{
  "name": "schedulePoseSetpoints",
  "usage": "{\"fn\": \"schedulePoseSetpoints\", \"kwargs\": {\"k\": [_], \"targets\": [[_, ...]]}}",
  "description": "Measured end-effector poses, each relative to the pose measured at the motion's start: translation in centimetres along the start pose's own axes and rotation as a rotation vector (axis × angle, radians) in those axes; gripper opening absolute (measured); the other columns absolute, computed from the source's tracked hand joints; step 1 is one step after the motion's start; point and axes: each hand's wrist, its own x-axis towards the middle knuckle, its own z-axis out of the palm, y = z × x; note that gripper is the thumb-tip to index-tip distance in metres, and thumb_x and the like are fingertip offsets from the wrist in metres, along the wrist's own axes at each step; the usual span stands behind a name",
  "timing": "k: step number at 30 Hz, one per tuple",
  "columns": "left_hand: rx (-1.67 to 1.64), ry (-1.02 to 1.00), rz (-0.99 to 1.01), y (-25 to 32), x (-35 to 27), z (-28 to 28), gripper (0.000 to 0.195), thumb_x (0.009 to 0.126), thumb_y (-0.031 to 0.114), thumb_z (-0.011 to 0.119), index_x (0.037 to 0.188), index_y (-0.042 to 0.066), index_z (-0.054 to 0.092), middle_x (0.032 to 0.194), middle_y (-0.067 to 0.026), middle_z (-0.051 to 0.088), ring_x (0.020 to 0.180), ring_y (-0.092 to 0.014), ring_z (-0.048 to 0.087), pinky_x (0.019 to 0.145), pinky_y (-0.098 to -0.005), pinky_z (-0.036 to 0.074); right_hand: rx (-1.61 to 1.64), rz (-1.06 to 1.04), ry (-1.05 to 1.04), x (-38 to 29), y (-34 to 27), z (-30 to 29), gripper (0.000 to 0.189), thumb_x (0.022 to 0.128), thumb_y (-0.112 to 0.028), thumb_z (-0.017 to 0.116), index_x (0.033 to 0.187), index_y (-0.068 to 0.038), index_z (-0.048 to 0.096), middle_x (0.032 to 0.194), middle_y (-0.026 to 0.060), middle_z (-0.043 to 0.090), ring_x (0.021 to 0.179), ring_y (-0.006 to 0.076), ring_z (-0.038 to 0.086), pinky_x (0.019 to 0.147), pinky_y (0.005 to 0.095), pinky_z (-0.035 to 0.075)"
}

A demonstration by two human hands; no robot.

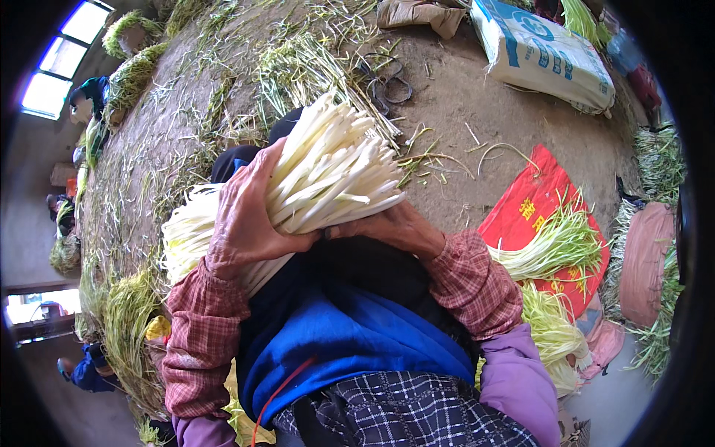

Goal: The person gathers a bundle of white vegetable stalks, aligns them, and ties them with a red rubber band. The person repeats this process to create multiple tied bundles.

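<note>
A thick bundle of white vegetable stalks (335, 167), like blanched chives, is held up above my lap. My left hand (243, 212) wraps its near left side, thumb across the underside. From below, my right hand (394, 229) supports the lower right side, its fingers partly hidden by the stalks. The cut ends fan out toward the upper right. More white stalks (190, 229) lie on my lap, left of and beneath my left hand; whether they are a separate bundle I cannot tell. Blue cloth (335, 329) covers my lap.
Right of me, green-tipped stalks (553, 246) lie on a red sack (519, 195) bearing writing. Paler stalks (547, 318) are heaped below it. A white-and-blue sack (547, 56) stands at the upper right. Dark straps (391, 84) and straw (313, 67) litter the floor. People (92, 106) are at the left.
</note>
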Motion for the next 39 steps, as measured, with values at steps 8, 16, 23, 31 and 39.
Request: {"fn": "schedulePoseSetpoints", "kwargs": {"k": [8,16,23,31,39], "targets": [[-0.320,0.123,-0.008,3.6,2.6,-1.9,0.104,0.055,0.025,0.092,0.142,-0.005,0.045,0.116,-0.0210,0.069,0.107,-0.029,0.070,0.097,-0.0385,0.053,0.258,-0.128,-0.008,1.1,-2.6,-0.5,0.061,0.080,-0.007,0.086,0.133,0.001,0.056,0.121,0.0082,0.068,0.112,0.0179,0.063,0.101,0.0336,0.052],[-0.344,0.184,0.078,6.5,4.9,-3.1,0.098,0.053,0.020,0.093,0.137,-0.007,0.050,0.118,-0.0170,0.069,0.109,-0.024,0.069,0.100,-0.0354,0.053,0.345,-0.125,0.037,0.2,-5.3,-2.8,0.066,0.081,-0.002,0.081,0.139,0.003,0.050,0.127,0.0126,0.066,0.115,0.0224,0.065,0.098,0.0373,0.054],[-0.403,0.090,0.055,2.2,6.4,1.5,0.099,0.058,0.021,0.088,0.142,-0.007,0.045,0.121,-0.0185,0.066,0.113,-0.026,0.064,0.102,-0.0344,0.047,0.133,0.075,0.233,0.3,-3.1,-2.8,0.070,0.086,-0.011,0.078,0.145,0.003,0.044,0.133,0.0138,0.062,0.125,0.0220,0.057,0.108,0.0366,0.045],[-0.404,0.113,0.038,2.0,6.1,2.3,0.099,0.054,0.026,0.089,0.138,-0.008,0.049,0.116,-0.0215,0.068,0.107,-0.031,0.068,0.098,-0.0380,0.051,-0.025,0.016,0.164,-0.8,-2.2,-3.7,0.053,0.085,-0.011,0.080,0.132,0.005,0.059,0.124,0.0104,0.068,0.117,0.0182,0.061,0.103,0.0342,0.046],[-0.397,0.071,0.025,2.9,6.5,1.9,0.098,0.055,0.022,0.088,0.141,-0.004,0.048,0.116,-0.0186,0.067,0.107,-0.027,0.067,0.098,-0.0366,0.051,0.231,0.079,0.285,-1.8,-0.8,-4.1,0.021,0.092,-0.012,0.072,0.110,0.000,0.071,0.090,0.0051,0.074,0.068,0.0063,0.063,0.050,0.0189,0.041]]}}
